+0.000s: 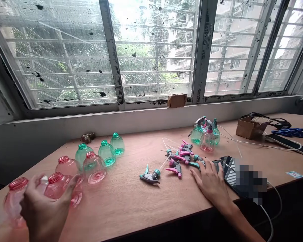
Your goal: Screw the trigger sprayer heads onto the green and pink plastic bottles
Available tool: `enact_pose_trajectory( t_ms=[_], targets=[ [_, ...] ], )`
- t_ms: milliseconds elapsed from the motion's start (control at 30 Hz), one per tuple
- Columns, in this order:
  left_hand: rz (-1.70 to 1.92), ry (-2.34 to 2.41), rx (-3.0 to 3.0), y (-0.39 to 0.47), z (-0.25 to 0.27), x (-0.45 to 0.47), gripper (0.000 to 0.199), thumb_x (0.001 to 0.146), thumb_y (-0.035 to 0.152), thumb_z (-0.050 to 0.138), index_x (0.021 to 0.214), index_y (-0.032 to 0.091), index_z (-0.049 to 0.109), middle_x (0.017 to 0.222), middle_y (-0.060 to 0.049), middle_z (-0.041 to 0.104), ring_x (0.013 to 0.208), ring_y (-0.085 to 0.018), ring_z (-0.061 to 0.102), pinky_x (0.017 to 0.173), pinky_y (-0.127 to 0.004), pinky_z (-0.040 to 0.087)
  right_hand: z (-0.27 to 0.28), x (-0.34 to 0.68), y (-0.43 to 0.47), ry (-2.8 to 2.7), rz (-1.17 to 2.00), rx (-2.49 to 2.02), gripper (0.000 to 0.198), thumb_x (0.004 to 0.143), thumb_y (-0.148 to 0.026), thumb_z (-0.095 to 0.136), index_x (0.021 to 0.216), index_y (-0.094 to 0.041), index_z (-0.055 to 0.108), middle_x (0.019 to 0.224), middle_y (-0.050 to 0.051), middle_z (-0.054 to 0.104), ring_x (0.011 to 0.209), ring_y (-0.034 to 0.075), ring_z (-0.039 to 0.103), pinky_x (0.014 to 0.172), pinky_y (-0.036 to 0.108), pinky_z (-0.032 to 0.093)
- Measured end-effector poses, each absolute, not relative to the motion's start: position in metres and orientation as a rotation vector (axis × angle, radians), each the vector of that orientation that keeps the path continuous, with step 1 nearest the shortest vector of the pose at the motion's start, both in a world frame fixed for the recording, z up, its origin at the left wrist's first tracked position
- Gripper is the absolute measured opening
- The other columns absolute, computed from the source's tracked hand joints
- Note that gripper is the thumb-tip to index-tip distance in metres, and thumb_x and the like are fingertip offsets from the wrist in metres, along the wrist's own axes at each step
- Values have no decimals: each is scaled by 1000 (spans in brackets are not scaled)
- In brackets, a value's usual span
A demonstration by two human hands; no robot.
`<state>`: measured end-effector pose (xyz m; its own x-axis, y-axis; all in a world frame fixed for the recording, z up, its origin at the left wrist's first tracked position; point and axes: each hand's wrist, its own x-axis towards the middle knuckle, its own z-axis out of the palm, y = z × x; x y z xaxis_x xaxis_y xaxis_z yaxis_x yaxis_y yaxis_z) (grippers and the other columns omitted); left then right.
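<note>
My left hand (46,205) is at the lower left, thumb and fingers spread apart around a pink clear bottle (57,190); I cannot tell whether they touch it. Another pink bottle (11,201) stands partly behind its fingers. Beyond are more pink bottles (94,168) and several green bottles (107,156), all without tops. My right hand (212,181) lies palm down on the table with fingers spread, beside a dark phone (232,174). Its fingertips reach a teal-and-grey spray head (198,159), partly covered. Pink-and-grey spray heads (175,168) lie heaped to its left, and a teal one (150,176) lies apart.
Bottles with spray heads fitted (207,141) stand together at the back right. Farther right are a cardboard box (251,127), another phone (289,144), a blue cable (296,133) and white cords. The table's front edge (171,222) runs below, with windows behind.
</note>
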<state>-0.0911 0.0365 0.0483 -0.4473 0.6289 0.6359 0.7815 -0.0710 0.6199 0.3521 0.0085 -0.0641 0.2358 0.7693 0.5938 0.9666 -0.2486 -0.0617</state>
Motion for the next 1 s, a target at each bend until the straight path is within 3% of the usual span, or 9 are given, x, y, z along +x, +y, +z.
enact_pose_trajectory(
  t_ms=[67, 200, 367, 600, 700, 800, 1000],
  targets=[
    [-1487, -2106, -1530, 39, 48, -87, 77, 84, 59, 68, 144, 20, 38, 147, -14, 49, 134, -55, 45, 108, -73, 41, -63, 351, 8, -1585, -629, -2117, 47, 98, -41, 47, 131, -9, 59, 141, 24, 55, 133, 39, 45, 116, 68, 15],
    [-1403, -2120, -1590, 42, 43, -81, 78, 86, 57, 66, 146, 19, 34, 149, -14, 47, 139, -54, 39, 110, -72, 38, -62, 350, 8, -1494, -622, -2206, 46, 97, -42, 51, 129, -10, 60, 140, 24, 56, 131, 41, 46, 112, 72, 20],
    [-1377, -2222, -1737, 42, 34, -76, 76, 87, 61, 60, 145, 18, 36, 146, -18, 49, 137, -48, 45, 110, -66, 41, -61, 351, 10, -1420, -597, -2286, 48, 99, -44, 47, 131, -10, 58, 143, 26, 53, 131, 43, 45, 105, 73, 30],
    [-1525, -1998, -2167, 42, 16, -55, 73, 81, 65, 60, 139, 23, 43, 139, -14, 57, 133, -42, 52, 110, -61, 43, -62, 355, 14, -1425, -568, -2317, 50, 99, -43, 47, 135, -9, 54, 145, 26, 50, 135, 42, 42, 108, 71, 28],
    [-1709, -1978, -2300, 40, 4, -40, 78, 84, 63, 61, 146, 26, 32, 151, -15, 46, 142, -39, 43, 108, -56, 48, -63, 357, 15, -1411, -504, -2318, 50, 99, -45, 45, 135, -10, 54, 144, 25, 50, 131, 41, 47, 105, 70, 32],
    [-1883, -1933, -2469, 37, -11, -23, 86, 83, 62, 66, 150, 30, 22, 160, -15, 32, 146, -38, 37, 113, -57, 43, -64, 359, 17, -1411, -473, -2313, 52, 99, -47, 45, 135, -11, 54, 148, 25, 46, 133, 41, 45, 105, 69, 33],
    [-1727, -1889, -2838, 29, -34, -4, 77, 80, 61, 70, 139, 24, 37, 146, -19, 53, 138, -37, 51, 118, -56, 37, -68, 359, 16, -1414, -506, -2277, 53, 99, -47, 42, 136, -10, 53, 151, 26, 41, 136, 43, 41, 105, 71, 32]
  ],
)
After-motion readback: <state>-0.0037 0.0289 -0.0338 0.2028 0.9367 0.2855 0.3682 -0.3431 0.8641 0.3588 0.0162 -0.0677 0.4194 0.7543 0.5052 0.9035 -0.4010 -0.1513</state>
